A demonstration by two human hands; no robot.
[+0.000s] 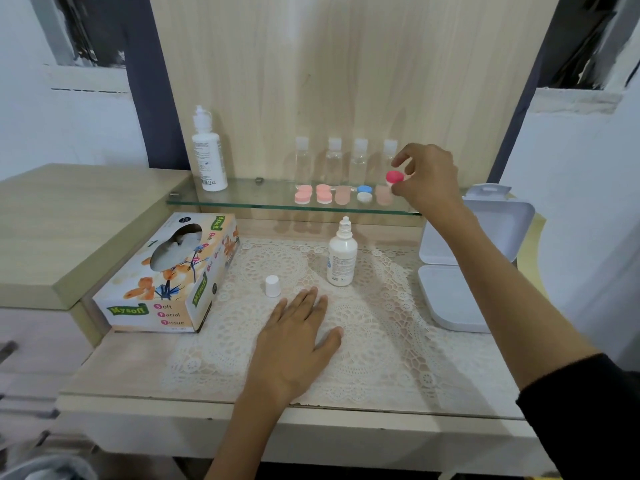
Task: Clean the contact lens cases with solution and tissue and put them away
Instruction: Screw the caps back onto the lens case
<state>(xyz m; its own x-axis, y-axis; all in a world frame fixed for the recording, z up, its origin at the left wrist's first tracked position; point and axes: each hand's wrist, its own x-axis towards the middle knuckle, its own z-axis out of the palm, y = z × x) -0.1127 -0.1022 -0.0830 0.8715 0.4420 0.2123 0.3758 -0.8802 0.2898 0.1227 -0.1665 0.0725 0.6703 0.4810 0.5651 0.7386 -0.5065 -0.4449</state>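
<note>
Near the counter's (114,372) front edge the left hand (294,337) lies flat on the lace mat (381,341), fingers straight and close together, holding nothing. Beyond it, mid-counter, stand a loose cap (272,286) and the uncapped solution bottle (342,256). At the right end of the glass shelf (263,195) behind, the right hand (429,181), arm extended, pinches a red lens case (394,178) between thumb and fingertips. Recommended: hold the pinch firm and move the case level, clear of the row of cases (323,194) alongside.
</note>
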